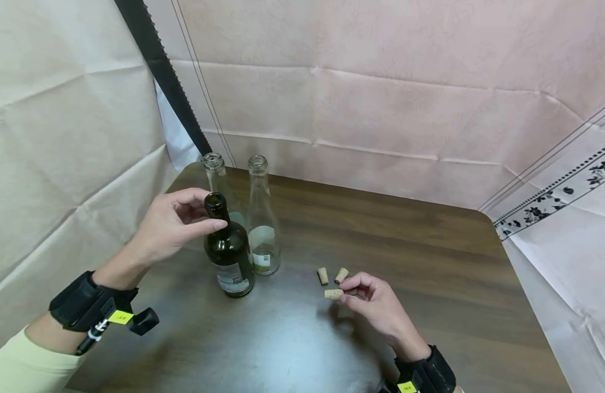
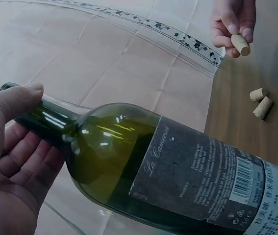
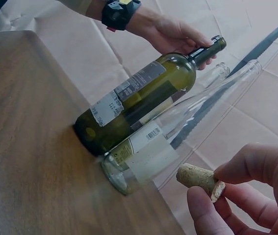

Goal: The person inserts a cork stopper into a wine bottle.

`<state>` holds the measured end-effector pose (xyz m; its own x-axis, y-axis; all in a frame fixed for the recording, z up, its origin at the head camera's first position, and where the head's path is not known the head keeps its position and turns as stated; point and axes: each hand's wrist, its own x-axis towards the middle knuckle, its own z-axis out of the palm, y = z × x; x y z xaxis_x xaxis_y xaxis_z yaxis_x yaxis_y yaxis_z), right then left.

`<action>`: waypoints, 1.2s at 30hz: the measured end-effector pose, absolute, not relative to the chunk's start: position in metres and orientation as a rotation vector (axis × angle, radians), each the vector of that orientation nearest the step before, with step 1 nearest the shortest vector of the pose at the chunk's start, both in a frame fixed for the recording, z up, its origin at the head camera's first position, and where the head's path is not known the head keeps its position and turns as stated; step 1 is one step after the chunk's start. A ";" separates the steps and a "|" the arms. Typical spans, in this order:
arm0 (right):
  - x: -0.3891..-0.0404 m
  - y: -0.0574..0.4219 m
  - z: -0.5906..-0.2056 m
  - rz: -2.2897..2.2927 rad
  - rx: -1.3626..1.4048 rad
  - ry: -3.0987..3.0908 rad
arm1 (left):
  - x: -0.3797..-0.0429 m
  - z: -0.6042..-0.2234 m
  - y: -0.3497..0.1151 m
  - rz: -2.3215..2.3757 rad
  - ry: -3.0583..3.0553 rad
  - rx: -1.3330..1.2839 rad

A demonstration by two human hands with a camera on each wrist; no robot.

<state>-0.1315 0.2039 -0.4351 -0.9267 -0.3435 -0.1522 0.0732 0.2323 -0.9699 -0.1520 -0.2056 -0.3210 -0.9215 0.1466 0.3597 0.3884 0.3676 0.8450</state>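
My left hand (image 1: 170,225) grips the neck of a dark green wine bottle (image 1: 227,245), which stands upright on the table. Its thumb lies across the neck, while the fingers reach behind. A dark label with a barcode (image 2: 243,178) shows in the left wrist view. To the right, my right hand (image 1: 381,308) pinches a cork (image 3: 197,178) between thumb and fingers, just above the tabletop. Close by lie two more corks, one (image 1: 323,276) on the left and another (image 1: 341,275) near the fingertips. The bottle's mouth (image 1: 215,201) shows no cork in it.
Two clear glass bottles stand right behind the green one: one (image 1: 264,218) with a pale label, another (image 1: 215,173) farther back and partly hidden. The wooden table (image 1: 405,240) ends at a pale cloth backdrop (image 1: 381,109) behind and at both sides.
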 end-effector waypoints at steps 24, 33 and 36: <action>-0.113 0.244 -0.422 -1.849 -0.175 2.224 | -0.138 -0.312 -0.115 -1.681 -2.396 -0.906; -0.106 0.260 -0.416 -1.877 -0.153 2.236 | -0.145 -0.312 -0.070 -1.823 -2.316 -1.169; -0.104 0.264 -0.413 -1.879 -0.150 2.251 | -0.146 -0.313 -0.060 -1.840 -2.306 -1.209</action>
<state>-0.1045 0.2636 -0.4129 -0.9737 -0.2083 -0.0921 0.0534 0.1843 -0.9814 -0.1458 -0.0605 -0.3126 -0.7114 0.5753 0.4037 0.5213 0.0468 0.8521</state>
